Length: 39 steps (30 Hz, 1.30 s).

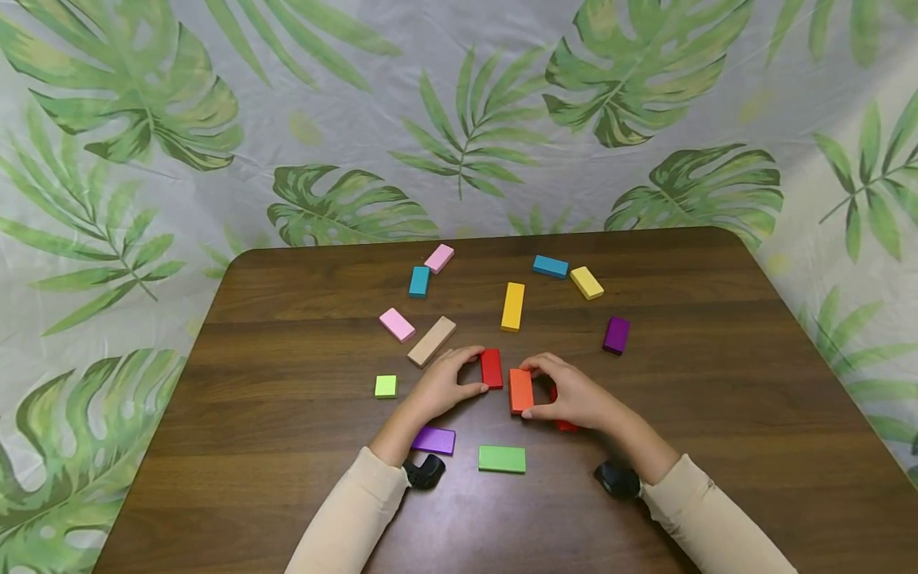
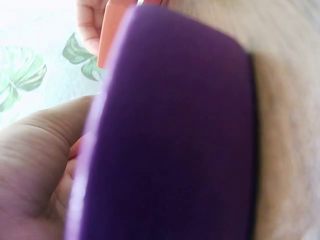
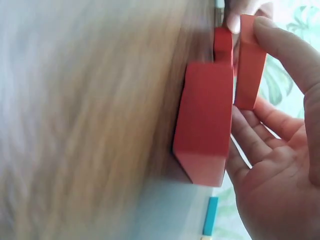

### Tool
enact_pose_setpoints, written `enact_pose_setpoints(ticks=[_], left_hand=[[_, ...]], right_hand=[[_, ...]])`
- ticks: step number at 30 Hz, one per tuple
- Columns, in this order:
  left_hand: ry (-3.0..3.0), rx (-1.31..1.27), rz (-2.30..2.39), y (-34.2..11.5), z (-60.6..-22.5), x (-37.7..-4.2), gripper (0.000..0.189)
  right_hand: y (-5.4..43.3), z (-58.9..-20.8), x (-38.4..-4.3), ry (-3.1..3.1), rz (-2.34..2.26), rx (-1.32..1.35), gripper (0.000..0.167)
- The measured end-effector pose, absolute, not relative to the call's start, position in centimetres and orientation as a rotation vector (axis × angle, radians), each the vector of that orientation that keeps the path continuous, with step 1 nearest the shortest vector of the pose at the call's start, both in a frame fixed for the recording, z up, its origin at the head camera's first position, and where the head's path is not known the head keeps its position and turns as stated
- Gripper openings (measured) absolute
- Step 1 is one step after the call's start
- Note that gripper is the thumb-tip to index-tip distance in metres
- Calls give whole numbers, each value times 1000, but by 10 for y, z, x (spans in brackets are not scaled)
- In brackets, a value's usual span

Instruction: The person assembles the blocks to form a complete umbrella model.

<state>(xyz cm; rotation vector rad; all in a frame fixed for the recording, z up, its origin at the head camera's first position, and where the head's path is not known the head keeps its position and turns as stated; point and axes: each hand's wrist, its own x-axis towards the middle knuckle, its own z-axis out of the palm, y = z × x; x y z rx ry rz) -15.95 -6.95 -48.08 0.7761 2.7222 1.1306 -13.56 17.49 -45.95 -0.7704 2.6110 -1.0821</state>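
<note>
Bright orange-red, smooth-sided and crisp at the corners, here's the oblong block [image 1: 521, 391], held just above the bench [image 1: 717, 383], about midway between its left and right edges! The right hand [image 1: 577, 392] pinches it end to end, thumb against fingers. Just beside it, the left hand [image 1: 446, 383] grips a deeper red block [image 1: 492, 369] by its ends. A second red block [image 1: 566, 426] sits half hidden beneath the right hand. Out towards the near edge, a green block [image 1: 502, 459] and a purple block [image 1: 436, 441]; towards the far edge, an amber block [image 1: 512, 306]; and nearer the right edge, a dark plum block [image 1: 616, 335].
</note>
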Motion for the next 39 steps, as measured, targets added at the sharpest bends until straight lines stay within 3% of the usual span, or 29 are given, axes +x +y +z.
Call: enact_pose_setpoints(ticks=[39], left_hand=[[2735,843,1075,-65,-481,-160,57]], right_hand=[[151,-465,-115,2616,-974,-882,61]])
